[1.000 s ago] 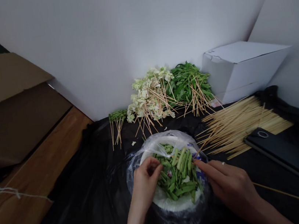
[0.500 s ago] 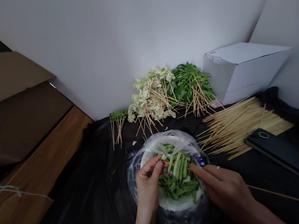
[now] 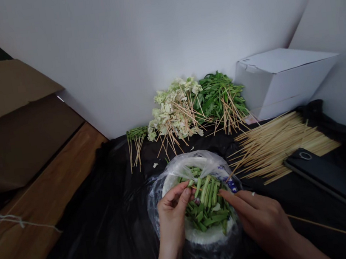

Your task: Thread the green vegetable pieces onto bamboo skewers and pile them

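A white bowl [image 3: 204, 235] lined with clear plastic holds cut green vegetable stalks [image 3: 208, 206]. My left hand [image 3: 172, 215] is at the bowl's left edge, its fingertips pinched on a green stalk piece. My right hand [image 3: 263, 222] reaches in from the right, fingers closed around a thin bamboo skewer [image 3: 321, 224] whose tail runs out to the right; its tip points into the stalks toward my left fingers.
Black plastic sheet [image 3: 115, 223] covers the table. Behind the bowl lie skewered pale cabbage [image 3: 173, 112], skewered leafy greens [image 3: 219, 95] and a few skewered stalks [image 3: 135, 137]. Loose bamboo skewers [image 3: 278, 142], a black case [image 3: 331, 178] and a white box [image 3: 281, 77] are right; cardboard [image 3: 7, 122] left.
My right hand and the skewer have shifted left into the bowl, closer to my left fingertips. My left hand has risen slightly with a stalk piece pinched.
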Demonstrator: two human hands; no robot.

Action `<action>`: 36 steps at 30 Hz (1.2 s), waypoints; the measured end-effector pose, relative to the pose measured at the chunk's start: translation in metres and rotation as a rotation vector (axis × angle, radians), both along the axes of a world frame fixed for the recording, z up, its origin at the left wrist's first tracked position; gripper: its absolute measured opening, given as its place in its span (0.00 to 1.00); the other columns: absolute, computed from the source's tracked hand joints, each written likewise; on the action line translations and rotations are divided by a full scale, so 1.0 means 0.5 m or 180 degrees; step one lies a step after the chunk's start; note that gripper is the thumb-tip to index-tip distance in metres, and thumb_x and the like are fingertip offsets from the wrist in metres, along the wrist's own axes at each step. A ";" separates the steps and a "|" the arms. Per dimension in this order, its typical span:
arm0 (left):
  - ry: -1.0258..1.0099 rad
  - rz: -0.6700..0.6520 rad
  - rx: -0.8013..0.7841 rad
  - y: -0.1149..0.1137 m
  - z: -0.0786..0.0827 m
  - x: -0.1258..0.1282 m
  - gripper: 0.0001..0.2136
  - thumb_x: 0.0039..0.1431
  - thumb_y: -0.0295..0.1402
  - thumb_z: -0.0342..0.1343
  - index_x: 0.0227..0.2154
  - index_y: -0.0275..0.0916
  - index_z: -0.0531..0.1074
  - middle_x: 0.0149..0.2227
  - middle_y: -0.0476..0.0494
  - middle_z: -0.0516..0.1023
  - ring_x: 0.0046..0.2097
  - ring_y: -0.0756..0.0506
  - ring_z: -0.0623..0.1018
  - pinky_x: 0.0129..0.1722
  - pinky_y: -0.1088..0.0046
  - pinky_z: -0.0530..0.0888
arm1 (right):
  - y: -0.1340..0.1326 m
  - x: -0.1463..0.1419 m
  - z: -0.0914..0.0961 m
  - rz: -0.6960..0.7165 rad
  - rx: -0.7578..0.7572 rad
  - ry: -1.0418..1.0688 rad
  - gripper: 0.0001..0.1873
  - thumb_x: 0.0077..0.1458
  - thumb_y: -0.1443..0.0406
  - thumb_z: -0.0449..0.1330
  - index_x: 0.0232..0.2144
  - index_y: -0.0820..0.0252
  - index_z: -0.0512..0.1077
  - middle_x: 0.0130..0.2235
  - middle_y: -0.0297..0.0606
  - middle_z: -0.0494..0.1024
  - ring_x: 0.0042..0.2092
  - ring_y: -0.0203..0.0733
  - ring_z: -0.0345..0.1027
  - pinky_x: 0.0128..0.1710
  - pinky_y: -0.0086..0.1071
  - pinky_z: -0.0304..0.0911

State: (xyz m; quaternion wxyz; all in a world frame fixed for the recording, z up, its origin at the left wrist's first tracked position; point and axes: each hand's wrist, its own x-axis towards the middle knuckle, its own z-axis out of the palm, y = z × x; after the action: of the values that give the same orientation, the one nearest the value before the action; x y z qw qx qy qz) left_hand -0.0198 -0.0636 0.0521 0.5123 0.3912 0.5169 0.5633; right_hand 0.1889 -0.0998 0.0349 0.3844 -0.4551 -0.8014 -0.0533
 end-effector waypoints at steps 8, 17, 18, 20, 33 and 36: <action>-0.0483 -0.0021 -0.0114 0.001 0.001 0.003 0.10 0.47 0.39 0.70 0.31 0.40 0.82 0.31 0.45 0.84 0.34 0.47 0.81 0.36 0.74 0.77 | -0.002 -0.002 0.005 0.0016 0.0042 0.0033 0.23 0.58 0.77 0.47 0.50 0.63 0.72 0.30 0.36 0.76 0.29 0.35 0.70 0.31 0.29 0.65; 0.0051 -0.0452 -0.0147 0.008 0.006 -0.020 0.17 0.48 0.37 0.69 0.41 0.37 0.81 0.30 0.42 0.84 0.31 0.46 0.81 0.36 0.72 0.76 | -0.001 -0.001 0.000 0.0153 -0.0022 0.0049 0.21 0.58 0.77 0.48 0.50 0.63 0.71 0.31 0.35 0.76 0.29 0.35 0.70 0.31 0.28 0.65; 0.0136 -0.0517 -0.0150 0.009 0.010 -0.021 0.17 0.47 0.37 0.69 0.41 0.37 0.81 0.30 0.42 0.84 0.30 0.46 0.81 0.36 0.72 0.76 | -0.001 -0.002 0.000 0.0162 -0.0026 0.0050 0.21 0.58 0.77 0.48 0.50 0.63 0.71 0.31 0.35 0.76 0.29 0.34 0.70 0.31 0.28 0.65; 0.0202 -0.0573 -0.0109 0.008 0.014 -0.022 0.18 0.47 0.37 0.69 0.42 0.38 0.80 0.30 0.43 0.84 0.30 0.46 0.80 0.36 0.72 0.76 | -0.001 -0.005 0.002 0.0171 -0.0055 0.0053 0.21 0.58 0.77 0.48 0.49 0.63 0.72 0.30 0.36 0.76 0.28 0.34 0.69 0.30 0.28 0.65; -0.0538 0.0491 0.0125 0.028 0.035 -0.066 0.17 0.41 0.35 0.72 0.37 0.42 0.79 0.36 0.47 0.83 0.36 0.48 0.81 0.39 0.73 0.77 | 0.000 0.011 0.004 0.0011 -0.0116 0.0019 0.22 0.57 0.76 0.48 0.50 0.61 0.72 0.32 0.37 0.77 0.31 0.36 0.71 0.33 0.29 0.68; -0.1050 0.0861 0.0209 0.035 0.055 -0.088 0.16 0.43 0.41 0.71 0.35 0.43 0.79 0.37 0.47 0.83 0.37 0.48 0.81 0.39 0.75 0.77 | 0.001 0.013 -0.001 0.0116 -0.0237 0.0184 0.21 0.58 0.76 0.48 0.50 0.60 0.71 0.35 0.38 0.78 0.31 0.36 0.72 0.34 0.30 0.70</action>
State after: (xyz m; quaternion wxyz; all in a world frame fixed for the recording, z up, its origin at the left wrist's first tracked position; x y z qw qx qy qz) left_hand -0.0636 -0.0463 0.0797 0.4967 0.2373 0.4552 0.6998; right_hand 0.1952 -0.0993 0.0346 0.3911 -0.4558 -0.7996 -0.0033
